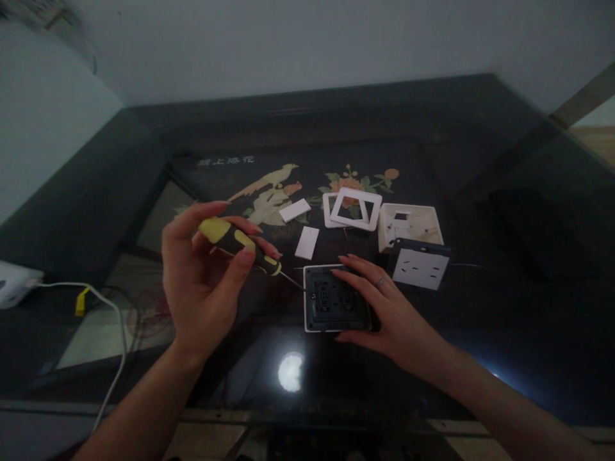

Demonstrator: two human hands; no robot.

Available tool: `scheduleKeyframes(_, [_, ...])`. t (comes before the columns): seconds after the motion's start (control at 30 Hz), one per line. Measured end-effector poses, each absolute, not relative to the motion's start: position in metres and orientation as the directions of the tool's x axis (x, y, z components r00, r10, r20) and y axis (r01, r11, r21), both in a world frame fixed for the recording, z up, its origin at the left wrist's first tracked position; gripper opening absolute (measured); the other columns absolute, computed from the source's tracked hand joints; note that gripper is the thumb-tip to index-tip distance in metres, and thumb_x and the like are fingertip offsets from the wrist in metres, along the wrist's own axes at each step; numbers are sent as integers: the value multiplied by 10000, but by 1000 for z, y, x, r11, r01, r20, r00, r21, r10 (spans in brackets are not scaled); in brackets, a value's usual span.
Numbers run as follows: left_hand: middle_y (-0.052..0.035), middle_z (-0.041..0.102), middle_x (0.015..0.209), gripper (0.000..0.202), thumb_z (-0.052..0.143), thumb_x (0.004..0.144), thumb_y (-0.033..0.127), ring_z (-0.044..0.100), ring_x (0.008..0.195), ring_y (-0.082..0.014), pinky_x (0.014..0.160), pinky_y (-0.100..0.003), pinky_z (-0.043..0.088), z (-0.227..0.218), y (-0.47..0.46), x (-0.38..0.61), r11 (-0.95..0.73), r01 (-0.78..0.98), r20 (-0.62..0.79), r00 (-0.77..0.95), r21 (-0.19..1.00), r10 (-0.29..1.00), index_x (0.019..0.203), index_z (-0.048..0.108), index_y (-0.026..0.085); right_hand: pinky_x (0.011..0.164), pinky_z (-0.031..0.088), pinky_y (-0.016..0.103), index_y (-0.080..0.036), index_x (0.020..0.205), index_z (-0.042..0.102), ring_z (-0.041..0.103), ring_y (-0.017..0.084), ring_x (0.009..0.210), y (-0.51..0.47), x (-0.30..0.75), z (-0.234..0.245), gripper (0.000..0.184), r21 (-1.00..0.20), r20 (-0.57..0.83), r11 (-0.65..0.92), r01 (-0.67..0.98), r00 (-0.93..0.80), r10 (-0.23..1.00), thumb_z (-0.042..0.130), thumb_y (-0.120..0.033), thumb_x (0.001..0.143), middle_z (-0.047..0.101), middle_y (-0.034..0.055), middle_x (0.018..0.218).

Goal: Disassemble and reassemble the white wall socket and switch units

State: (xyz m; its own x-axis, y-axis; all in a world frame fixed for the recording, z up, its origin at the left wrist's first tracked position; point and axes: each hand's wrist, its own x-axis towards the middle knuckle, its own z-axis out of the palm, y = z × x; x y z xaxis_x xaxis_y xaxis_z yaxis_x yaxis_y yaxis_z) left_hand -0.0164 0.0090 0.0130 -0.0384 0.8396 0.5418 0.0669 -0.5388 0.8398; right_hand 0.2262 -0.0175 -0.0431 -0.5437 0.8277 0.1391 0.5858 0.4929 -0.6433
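My left hand [206,275] is closed around the yellow and black handle of a screwdriver [240,246]. Its thin shaft slants down to the right, and the tip is at a screw on the left side of a wall switch [336,314]. That switch has a dark inner plate set in a white box and lies on the table. My right hand [384,301], with a ring on one finger, grips the switch from its right side, fingers on the top edge and thumb along the bottom edge.
Two white rocker covers [306,242] lie beyond the switch. White frames [369,221] overlap at the back, beside an open white box [427,224]. A socket panel [420,267] leans against that box. On the glossy dark table [144,128], a white cable [120,333] runs at left.
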Motion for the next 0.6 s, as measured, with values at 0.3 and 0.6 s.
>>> scheduleKeyframes(0.3, [15, 679, 1002, 492, 684, 817, 25, 687, 728, -118, 687, -272, 636, 12, 8, -16, -690, 101, 691, 25, 717, 722, 1230, 566, 266, 1114, 372, 562, -214, 1401, 359, 305, 310, 1425, -18, 226, -44, 785, -631, 179, 527, 569, -554, 813, 770, -384, 754, 364, 167, 1512])
scheduleKeyframes(0.6, [24, 638, 1237, 552, 655, 882, 96, 732, 872, -167, 665, -302, 641, 11, -3, -12, -694, 167, 689, 95, 700, 718, 1316, 446, 365, 1123, 368, 559, -247, 1412, 333, 296, 303, 1431, -18, 226, -44, 812, -631, 167, 519, 576, -552, 817, 788, -318, 742, 354, 147, 1517])
